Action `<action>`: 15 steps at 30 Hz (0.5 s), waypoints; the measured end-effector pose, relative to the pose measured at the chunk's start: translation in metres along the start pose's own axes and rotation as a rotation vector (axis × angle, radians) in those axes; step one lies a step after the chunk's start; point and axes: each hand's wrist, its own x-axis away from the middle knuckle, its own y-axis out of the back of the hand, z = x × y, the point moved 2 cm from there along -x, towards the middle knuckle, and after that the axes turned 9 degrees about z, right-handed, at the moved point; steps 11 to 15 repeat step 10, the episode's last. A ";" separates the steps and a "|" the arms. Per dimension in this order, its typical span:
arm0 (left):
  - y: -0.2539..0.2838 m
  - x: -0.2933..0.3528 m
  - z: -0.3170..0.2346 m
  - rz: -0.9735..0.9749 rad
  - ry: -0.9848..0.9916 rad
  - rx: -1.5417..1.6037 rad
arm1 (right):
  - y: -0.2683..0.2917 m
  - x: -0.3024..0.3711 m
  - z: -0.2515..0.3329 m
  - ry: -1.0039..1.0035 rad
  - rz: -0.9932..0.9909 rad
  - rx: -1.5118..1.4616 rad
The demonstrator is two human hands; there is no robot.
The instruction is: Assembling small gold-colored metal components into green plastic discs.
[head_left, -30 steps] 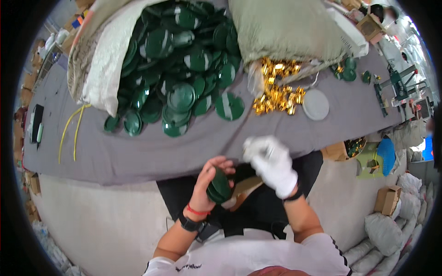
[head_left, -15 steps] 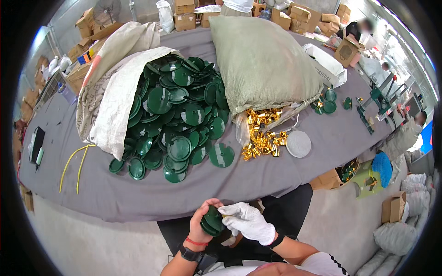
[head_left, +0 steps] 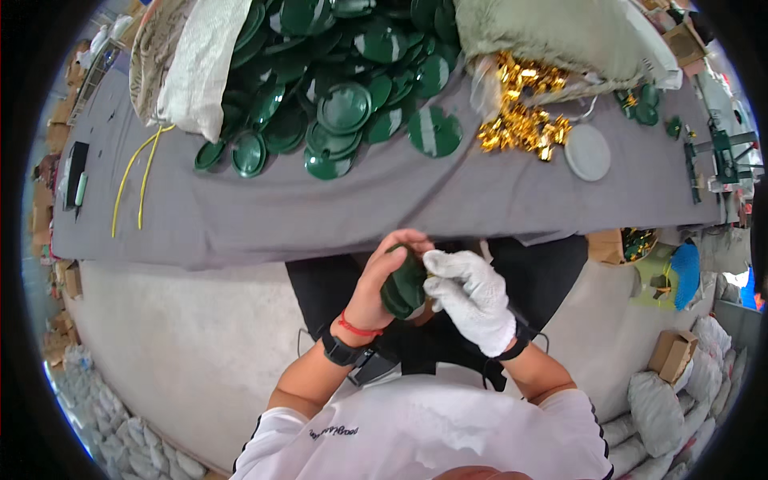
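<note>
My left hand (head_left: 380, 280), bare with a red string at the wrist, is closed round dark green round discs (head_left: 402, 286), apparently more than one, held on edge above my lap. My right hand (head_left: 474, 298), in a white knitted glove, pinches at the discs' right edge. A speck of gold shows by its fingertips, but what they hold is too small to make out. Beyond my hands, a heap of glossy green discs (head_left: 345, 108) spills from a white woven sack (head_left: 196, 80) on the table. Right of the heap lies a pile of shiny gold metal pieces (head_left: 524, 128).
A grey cloth covers the table (head_left: 320, 216). On it are a round pale grey disc (head_left: 587, 152), a stuffed greenish sack (head_left: 552, 36), a yellow cord (head_left: 132, 176) and a green hand press (head_left: 724, 156). A cardboard box (head_left: 674, 354) and full sacks (head_left: 658, 404) stand on the floor at right.
My view has tilted down, so the table sits higher in the picture and more of my lap and shirt shows. Both hands stay together at the green discs.
</note>
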 end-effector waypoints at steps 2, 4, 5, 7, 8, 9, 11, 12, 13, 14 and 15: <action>0.001 -0.003 -0.001 0.016 0.007 -0.018 | 0.002 -0.001 0.002 0.012 0.019 0.071; 0.000 0.001 -0.001 0.010 0.073 -0.043 | 0.001 0.002 0.004 0.021 0.004 0.064; 0.001 0.002 -0.003 -0.001 0.080 -0.043 | 0.000 0.004 0.004 0.013 0.005 0.055; 0.000 0.005 -0.002 0.064 0.145 0.112 | -0.002 0.008 0.003 0.035 0.013 -0.019; 0.002 0.006 -0.002 0.058 0.148 0.114 | 0.000 0.011 0.001 0.029 0.014 -0.024; 0.006 0.008 0.000 0.054 0.213 0.145 | 0.002 0.012 -0.004 -0.038 0.115 0.101; 0.010 0.011 0.003 0.051 0.276 0.178 | 0.006 0.014 -0.010 -0.104 0.218 0.225; 0.010 0.011 0.003 0.051 0.276 0.178 | 0.006 0.014 -0.010 -0.104 0.218 0.225; 0.010 0.011 0.003 0.051 0.276 0.178 | 0.006 0.014 -0.010 -0.104 0.218 0.225; 0.010 0.011 0.003 0.051 0.276 0.178 | 0.006 0.014 -0.010 -0.104 0.218 0.225; 0.010 0.011 0.003 0.051 0.276 0.178 | 0.006 0.014 -0.010 -0.104 0.218 0.225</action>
